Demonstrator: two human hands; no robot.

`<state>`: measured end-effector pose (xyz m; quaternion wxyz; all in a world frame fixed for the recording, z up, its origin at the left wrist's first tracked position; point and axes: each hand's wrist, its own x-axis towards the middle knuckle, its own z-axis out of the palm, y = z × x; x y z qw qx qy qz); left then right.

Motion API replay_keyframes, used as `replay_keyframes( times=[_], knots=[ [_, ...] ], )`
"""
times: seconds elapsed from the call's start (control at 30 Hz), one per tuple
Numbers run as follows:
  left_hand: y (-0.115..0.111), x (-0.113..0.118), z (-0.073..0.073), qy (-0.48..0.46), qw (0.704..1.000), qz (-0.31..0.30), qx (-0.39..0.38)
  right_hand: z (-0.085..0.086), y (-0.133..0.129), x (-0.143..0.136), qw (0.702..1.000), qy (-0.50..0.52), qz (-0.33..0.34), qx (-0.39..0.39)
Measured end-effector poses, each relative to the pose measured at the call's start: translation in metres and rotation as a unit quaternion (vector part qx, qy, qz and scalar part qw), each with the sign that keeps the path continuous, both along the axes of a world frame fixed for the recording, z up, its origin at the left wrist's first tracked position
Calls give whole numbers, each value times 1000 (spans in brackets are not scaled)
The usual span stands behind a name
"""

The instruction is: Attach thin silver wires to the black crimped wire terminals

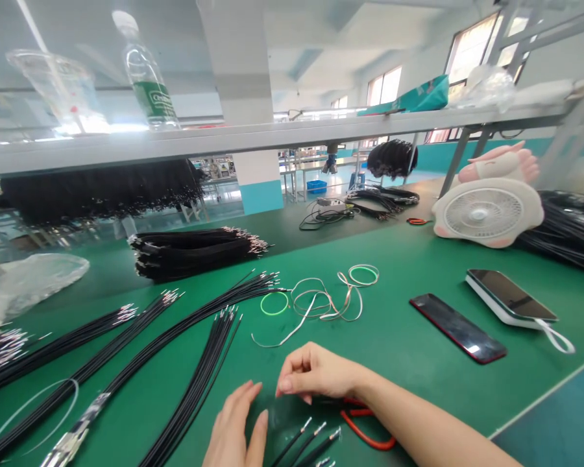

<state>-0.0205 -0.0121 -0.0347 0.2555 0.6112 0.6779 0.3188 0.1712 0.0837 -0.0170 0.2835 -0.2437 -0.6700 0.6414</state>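
Low in the head view, my left hand (236,428) is open over the green table, thumb and fingers apart, holding nothing visible. My right hand (316,373) is closed just above and to the right of it, thumb against the curled fingers; what they pinch, if anything, is too small to name. Under and between the hands lie several black cables (306,444) with stripped metal ends. A red cord (365,431) is looped beneath my right wrist. Thin white and green strands (321,301) lie coiled beyond my hands.
Black cable bundles (194,250) cover the left and back of the green table (394,324). Two phones (457,327) and a white fan (486,211) are at the right. A shelf (272,133) with a bottle (148,84) spans the top.
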Motion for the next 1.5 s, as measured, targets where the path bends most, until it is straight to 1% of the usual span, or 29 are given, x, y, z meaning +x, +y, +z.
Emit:
replay_keyframes(
  times=[0.03, 0.07, 0.13, 0.2, 0.27, 0.33, 0.37, 0.47, 0.5, 0.53, 0.57, 0.6, 0.63, 0.67, 0.7, 0.83, 0.93, 1.0, 1.07, 1.17, 1.23, 1.27, 1.33, 1.4, 1.5],
  knots=[
    [12, 1, 9, 45, 998, -27, -24, 0, -1, -1, 1000, -10, -15, 19],
    [26, 4, 17, 74, 996, -37, -30, 1, 0, -2, 998, -19, -39, 38],
    [57, 13, 28, 76, 996, -49, -21, -1, 5, -4, 990, -34, -109, 79],
    [86, 24, 33, 62, 996, -58, -9, -7, 15, -4, 972, -48, -195, 119],
    [109, 32, 31, 35, 997, -63, -7, -17, 28, -2, 947, -63, -274, 153],
    [120, 32, 29, -7, 998, -61, -20, -26, 39, 3, 920, -81, -338, 180],
    [121, 29, 29, -35, 997, -62, -34, -29, 43, 5, 907, -90, -364, 191],
    [108, 13, 32, -139, 983, -71, -100, -30, 45, 10, 880, -104, -408, 220],
    [101, 7, 34, -178, 973, -75, -126, -27, 43, 11, 879, -107, -401, 234],
    [93, 2, 36, -217, 961, -79, -152, -24, 40, 10, 884, -110, -378, 253],
    [86, -1, 37, -256, 947, -80, -177, -19, 36, 9, 895, -114, -335, 273],
    [79, -4, 38, -295, 932, -77, -197, -14, 32, 7, 909, -125, -262, 299],
    [74, -7, 38, -333, 916, -71, -213, -10, 28, 5, 922, -133, -196, 305],
    [69, -8, 37, -369, 900, -61, -225, -7, 24, 3, 932, -138, -149, 299],
    [66, -9, 35, -404, 884, -47, -230, -5, 20, 1, 941, -141, -115, 287],
    [61, -17, 30, -541, 815, 17, -208, -4, 9, 0, 965, -141, -73, 209],
    [61, -29, 35, -629, 758, 63, -160, -2, 6, 4, 978, -129, -51, 153],
    [61, -40, 42, -675, 723, 95, -112, 2, 4, 8, 993, -84, -24, 82],
    [62, -52, 48, -706, 694, 125, -64, 7, 3, 10, 1000, -6, -2, -12],
    [63, -64, 53, -727, 668, 156, -25, 12, 1, 13, 987, 101, -5, -127],
    [63, -66, 54, -727, 665, 170, -16, 13, 0, 13, 976, 129, 0, -177],
    [64, -66, 53, -722, 669, 175, -14, 12, 0, 13, 973, 129, 3, -192],
    [64, -65, 52, -701, 688, 187, -8, 10, 0, 13, 975, 111, -8, -192],
    [65, -63, 51, -664, 721, 199, 0, 8, 1, 13, 985, 74, -47, -150],
    [65, -59, 50, -567, 794, 221, 9, 7, 1, 14, 994, -15, -96, -43]
  ],
)
